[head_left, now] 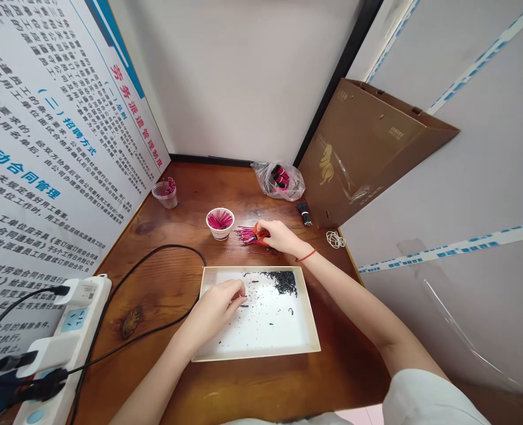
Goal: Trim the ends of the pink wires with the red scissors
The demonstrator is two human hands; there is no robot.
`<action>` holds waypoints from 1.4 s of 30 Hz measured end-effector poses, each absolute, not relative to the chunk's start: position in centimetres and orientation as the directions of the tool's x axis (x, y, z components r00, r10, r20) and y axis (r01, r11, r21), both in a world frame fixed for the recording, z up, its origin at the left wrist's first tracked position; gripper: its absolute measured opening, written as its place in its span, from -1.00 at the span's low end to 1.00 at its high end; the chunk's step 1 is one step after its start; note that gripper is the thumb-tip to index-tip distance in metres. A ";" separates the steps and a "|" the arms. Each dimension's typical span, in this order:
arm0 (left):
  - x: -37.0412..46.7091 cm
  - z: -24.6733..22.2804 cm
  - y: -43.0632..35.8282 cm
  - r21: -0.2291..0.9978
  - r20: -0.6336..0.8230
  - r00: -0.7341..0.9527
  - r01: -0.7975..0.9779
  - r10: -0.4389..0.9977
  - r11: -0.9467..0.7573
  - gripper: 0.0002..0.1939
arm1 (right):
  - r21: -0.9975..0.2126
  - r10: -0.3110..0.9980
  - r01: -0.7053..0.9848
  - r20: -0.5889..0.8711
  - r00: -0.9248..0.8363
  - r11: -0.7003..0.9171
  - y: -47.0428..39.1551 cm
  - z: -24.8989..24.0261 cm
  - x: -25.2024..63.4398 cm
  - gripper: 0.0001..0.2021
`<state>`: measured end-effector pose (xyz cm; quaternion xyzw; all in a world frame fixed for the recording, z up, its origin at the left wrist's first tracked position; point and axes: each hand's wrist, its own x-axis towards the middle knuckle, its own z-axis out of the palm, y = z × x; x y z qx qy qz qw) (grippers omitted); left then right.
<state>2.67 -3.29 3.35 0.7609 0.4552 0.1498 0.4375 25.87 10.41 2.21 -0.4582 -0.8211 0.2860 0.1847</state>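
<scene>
My left hand is over the shallow white box, its thumb and fingers drawn together in a pinch. Whatever lies between those fingertips is too small to make out; short black bits show beside them. A heap of small black pieces fills the box's far right corner, with loose scraps scattered over the bottom. Beyond the box, my right hand is closed on orange-handled scissors. The scissors lie over a loose bunch of pink wires. Left of them stands a white cup filled with pink wires.
A clear plastic cup and a plastic bag of bundled wires stand at the back. Rightward are a black wire bundle, white string and a brown paper bag. A black cable runs from the power strip.
</scene>
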 end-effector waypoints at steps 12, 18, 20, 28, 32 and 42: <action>2.7 3.6 -3.4 0.778 -0.210 0.531 0.599 0.821 -0.188 -0.85 | -0.637 0.888 0.663 0.073 -0.455 0.392 7.8 2.1 27.2 -0.82; 2.8 3.6 -3.4 0.782 -0.220 0.521 0.600 0.825 -0.170 -0.84 | -0.592 0.874 0.682 0.084 -0.479 0.430 7.5 1.8 27.2 -0.80; 2.8 3.6 -3.4 0.783 -0.219 0.519 0.599 0.826 -0.169 -0.84 | -0.582 0.869 0.683 0.085 -0.488 0.440 7.5 1.8 27.3 -0.81; 2.7 4.1 -3.5 0.869 -0.171 0.496 0.483 0.851 -0.106 -0.82 | -0.546 0.857 0.695 0.087 -0.508 0.468 8.0 2.2 27.1 -0.76; 2.8 5.3 -3.7 0.936 -0.164 0.457 0.351 0.874 -0.008 -0.81 | -0.533 0.853 0.697 0.097 -0.513 0.479 8.6 2.1 26.6 -0.76; 3.4 8.4 -4.6 0.997 -0.083 0.074 0.002 0.994 0.083 -0.79 | -0.607 0.922 0.709 0.112 -0.370 0.358 8.9 1.4 26.2 -0.93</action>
